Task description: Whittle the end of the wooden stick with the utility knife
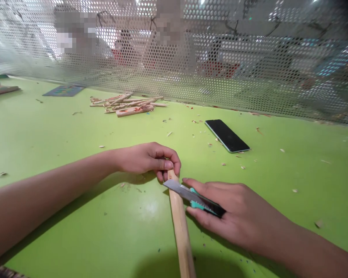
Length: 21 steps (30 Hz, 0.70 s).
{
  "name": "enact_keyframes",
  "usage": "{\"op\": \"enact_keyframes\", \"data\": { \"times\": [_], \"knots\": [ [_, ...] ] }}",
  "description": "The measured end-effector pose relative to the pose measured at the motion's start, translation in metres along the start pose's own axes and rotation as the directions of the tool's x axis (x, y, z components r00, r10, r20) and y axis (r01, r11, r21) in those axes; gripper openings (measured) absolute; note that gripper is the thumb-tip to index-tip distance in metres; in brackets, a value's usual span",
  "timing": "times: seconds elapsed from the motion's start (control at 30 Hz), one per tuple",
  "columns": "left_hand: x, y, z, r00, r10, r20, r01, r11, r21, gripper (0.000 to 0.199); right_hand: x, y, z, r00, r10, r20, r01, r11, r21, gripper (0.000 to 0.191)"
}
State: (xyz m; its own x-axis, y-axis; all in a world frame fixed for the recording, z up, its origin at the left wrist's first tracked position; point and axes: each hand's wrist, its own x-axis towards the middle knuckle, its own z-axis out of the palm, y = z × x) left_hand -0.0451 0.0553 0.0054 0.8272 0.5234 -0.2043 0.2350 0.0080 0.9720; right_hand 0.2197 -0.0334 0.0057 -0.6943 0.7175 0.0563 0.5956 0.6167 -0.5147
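Observation:
A pale wooden stick (179, 227) runs from the lower edge of the view up to my left hand (150, 158). That hand is closed on its far end, thumb on top and fingers curled round. My right hand (234, 212) grips a utility knife (204, 202) with a black and teal handle. Its metal blade lies across the stick a little below the left fingertips, the tip pointing left. Near the blade, the wood has a carved, narrowed notch.
On the green table (75, 216), a heap of wooden sticks and offcuts (130, 103) lies at the back. A phone (227, 135) rests to its right, a flat grey card (63, 90) to its left. Shavings are scattered around. Behind a perforated metal screen (174, 58), people are visible.

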Motion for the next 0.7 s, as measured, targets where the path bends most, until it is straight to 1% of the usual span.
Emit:
{"op": "enact_keyframes", "data": {
  "times": [0.1,0.4,0.47,0.6,0.7],
  "knots": [
    [0.0,-0.001,0.001,1.0,0.001,0.009,-0.001,1.0,-0.009,0.037,0.001,0.002,-0.004,0.998,-0.042,0.053,0.041,0.999,0.005,0.036],
    [0.002,-0.005,0.0,0.999,0.035,0.04,-0.034,0.999,-0.015,0.03,0.001,0.007,-0.008,0.994,-0.051,0.093,0.048,0.998,0.032,0.04],
    [0.002,-0.005,0.0,0.999,0.033,0.037,-0.032,0.999,-0.021,0.031,0.0,0.005,-0.009,0.992,-0.054,0.113,0.049,0.998,0.044,0.037],
    [0.001,-0.006,0.0,0.999,0.021,0.03,-0.02,1.0,-0.014,0.034,-0.003,-0.001,-0.013,0.97,-0.112,0.214,0.091,0.99,0.107,0.027],
    [0.001,-0.005,-0.002,0.999,0.004,0.036,-0.004,1.0,0.003,0.034,-0.005,-0.005,-0.015,0.953,-0.159,0.258,0.13,0.983,0.127,0.014]
  ]
}}
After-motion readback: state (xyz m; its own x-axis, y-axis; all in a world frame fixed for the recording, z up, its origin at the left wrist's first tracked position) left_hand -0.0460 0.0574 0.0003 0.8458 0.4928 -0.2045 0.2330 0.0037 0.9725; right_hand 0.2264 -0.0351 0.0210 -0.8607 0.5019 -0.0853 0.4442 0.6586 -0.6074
